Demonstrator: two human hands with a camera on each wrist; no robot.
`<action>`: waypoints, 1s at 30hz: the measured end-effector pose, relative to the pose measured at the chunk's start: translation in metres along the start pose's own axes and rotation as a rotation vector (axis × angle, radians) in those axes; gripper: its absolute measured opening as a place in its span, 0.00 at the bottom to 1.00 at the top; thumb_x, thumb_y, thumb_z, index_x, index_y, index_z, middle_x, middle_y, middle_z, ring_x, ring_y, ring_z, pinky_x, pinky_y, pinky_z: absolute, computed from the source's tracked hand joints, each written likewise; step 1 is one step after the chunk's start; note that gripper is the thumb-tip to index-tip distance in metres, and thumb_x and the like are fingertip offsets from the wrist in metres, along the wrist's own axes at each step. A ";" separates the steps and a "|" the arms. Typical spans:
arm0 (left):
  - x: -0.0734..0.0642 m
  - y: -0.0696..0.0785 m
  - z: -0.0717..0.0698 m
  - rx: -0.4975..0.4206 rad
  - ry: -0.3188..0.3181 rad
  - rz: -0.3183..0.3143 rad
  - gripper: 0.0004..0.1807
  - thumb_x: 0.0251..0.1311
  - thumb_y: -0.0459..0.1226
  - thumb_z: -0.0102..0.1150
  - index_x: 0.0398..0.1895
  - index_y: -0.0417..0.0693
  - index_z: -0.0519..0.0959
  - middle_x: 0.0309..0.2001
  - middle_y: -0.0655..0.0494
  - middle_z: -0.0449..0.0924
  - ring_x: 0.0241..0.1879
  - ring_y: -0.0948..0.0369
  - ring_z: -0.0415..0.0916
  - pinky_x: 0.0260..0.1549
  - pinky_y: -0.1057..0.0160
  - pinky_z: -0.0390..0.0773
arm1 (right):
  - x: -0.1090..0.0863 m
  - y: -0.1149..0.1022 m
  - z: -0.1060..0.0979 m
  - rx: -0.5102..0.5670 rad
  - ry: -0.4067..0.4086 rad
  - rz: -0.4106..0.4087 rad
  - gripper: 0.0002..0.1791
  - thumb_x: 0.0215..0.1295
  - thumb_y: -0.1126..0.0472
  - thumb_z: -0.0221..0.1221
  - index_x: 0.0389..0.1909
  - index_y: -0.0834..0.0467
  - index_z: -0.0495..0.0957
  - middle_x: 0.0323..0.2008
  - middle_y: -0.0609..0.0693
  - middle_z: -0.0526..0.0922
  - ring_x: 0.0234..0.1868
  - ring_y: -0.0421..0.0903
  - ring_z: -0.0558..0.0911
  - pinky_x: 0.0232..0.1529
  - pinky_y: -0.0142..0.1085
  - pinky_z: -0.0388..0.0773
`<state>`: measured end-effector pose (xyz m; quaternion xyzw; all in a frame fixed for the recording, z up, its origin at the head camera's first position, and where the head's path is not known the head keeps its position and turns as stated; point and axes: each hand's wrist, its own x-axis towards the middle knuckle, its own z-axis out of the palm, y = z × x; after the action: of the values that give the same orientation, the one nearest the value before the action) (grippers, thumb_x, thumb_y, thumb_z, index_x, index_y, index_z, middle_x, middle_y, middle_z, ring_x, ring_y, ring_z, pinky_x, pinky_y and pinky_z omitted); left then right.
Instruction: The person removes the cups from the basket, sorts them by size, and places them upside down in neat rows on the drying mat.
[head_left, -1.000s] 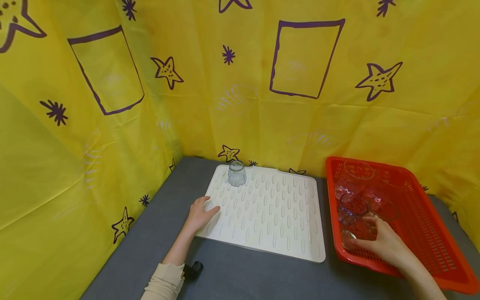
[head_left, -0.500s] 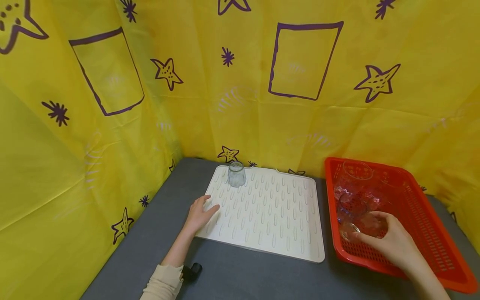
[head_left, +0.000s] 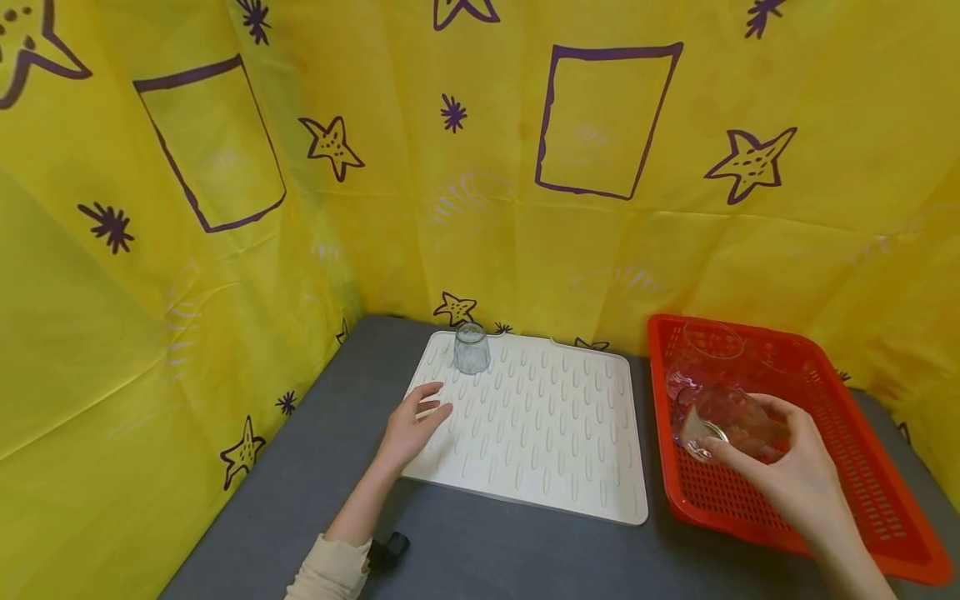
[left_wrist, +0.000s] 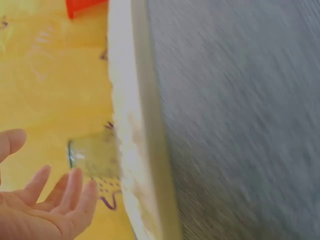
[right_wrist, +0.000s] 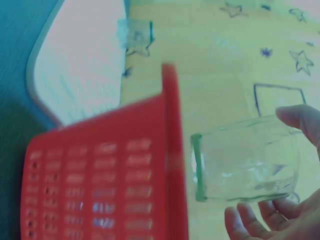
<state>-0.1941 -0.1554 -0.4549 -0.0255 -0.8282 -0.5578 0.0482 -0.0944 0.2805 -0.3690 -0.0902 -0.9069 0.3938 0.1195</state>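
In the head view my right hand (head_left: 802, 467) pinches a clear drinking glass (head_left: 738, 421) between thumb and fingers, over the red plastic basket (head_left: 888, 442). Seen from the right wrist, the held glass (right_wrist: 245, 162) is just above the basket's rim (right_wrist: 173, 150). Near the left edge of the white ridged mat (head_left: 540, 433), my left hand (head_left: 408, 429) hovers with relaxed fingers and holds nothing. Another clear glass (head_left: 472, 350) stands mouth up or down, I cannot tell, at the mat's back left corner.
More transparent glasses (head_left: 712, 340) lie in the basket's back left part; their outlines are faint. A grey table (head_left: 480, 542) carries mat and basket. Yellow patterned cloth (head_left: 420, 225) hangs close behind and at the left.
My right hand has lifted the glass up out of its place in the basket. My left hand has shifted slightly right and up over the mat's edge.
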 end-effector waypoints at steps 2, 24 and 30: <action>-0.003 0.007 0.004 -0.038 -0.021 0.013 0.23 0.63 0.38 0.63 0.61 0.44 0.74 0.60 0.45 0.75 0.56 0.47 0.75 0.52 0.48 0.75 | -0.001 -0.007 0.003 0.028 0.003 -0.017 0.47 0.54 0.47 0.71 0.68 0.60 0.58 0.59 0.60 0.65 0.45 0.51 0.69 0.30 0.26 0.73; -0.036 0.064 0.058 -0.296 -0.524 0.178 0.34 0.57 0.38 0.69 0.67 0.55 0.67 0.62 0.55 0.71 0.60 0.53 0.71 0.57 0.59 0.73 | -0.009 -0.056 0.075 0.290 -0.284 -0.170 0.42 0.51 0.55 0.73 0.65 0.54 0.64 0.55 0.55 0.71 0.55 0.53 0.71 0.48 0.41 0.77; -0.042 0.067 0.068 -0.275 -0.551 0.207 0.37 0.54 0.38 0.71 0.67 0.59 0.66 0.63 0.59 0.70 0.61 0.55 0.70 0.56 0.63 0.72 | -0.013 -0.061 0.090 0.335 -0.338 -0.220 0.39 0.48 0.56 0.75 0.62 0.52 0.67 0.54 0.54 0.73 0.55 0.54 0.73 0.48 0.43 0.76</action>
<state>-0.1495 -0.0668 -0.4233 -0.2658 -0.7201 -0.6286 -0.1250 -0.1116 0.1739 -0.3853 0.0971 -0.8406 0.5325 0.0215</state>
